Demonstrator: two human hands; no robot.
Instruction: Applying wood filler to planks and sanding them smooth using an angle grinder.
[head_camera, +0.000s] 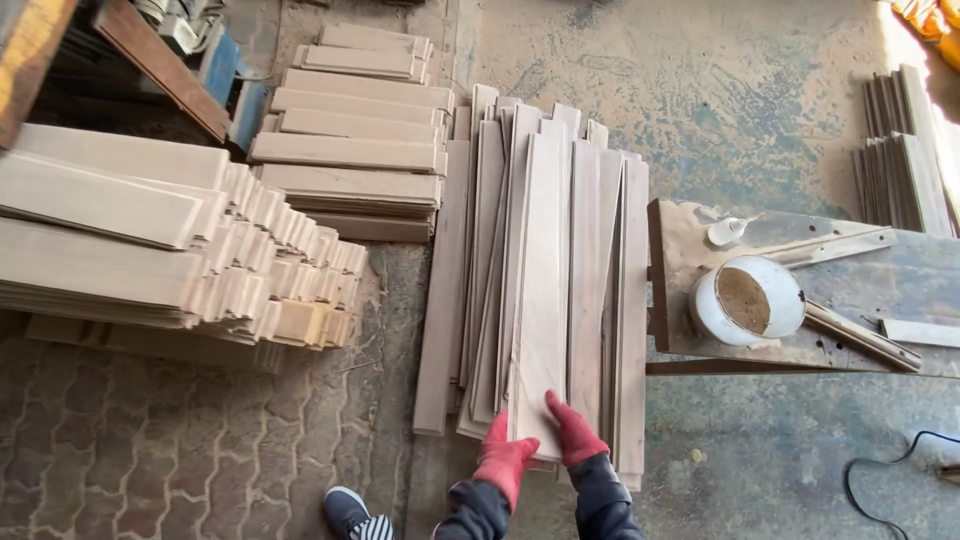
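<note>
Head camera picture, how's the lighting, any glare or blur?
Head view: even daylight, sharp overall; sun glare washes out the floor at the top right near the stacked slats; both gloved hands, left hand and right hand, on the top board look crisp.

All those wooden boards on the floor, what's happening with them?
A person in red gloves bends over a pile of thin boards on the floor. The left hand and right hand grip the near end of the top board. Stacks of lighter planks lie to the left, a low table to the right.
</note>
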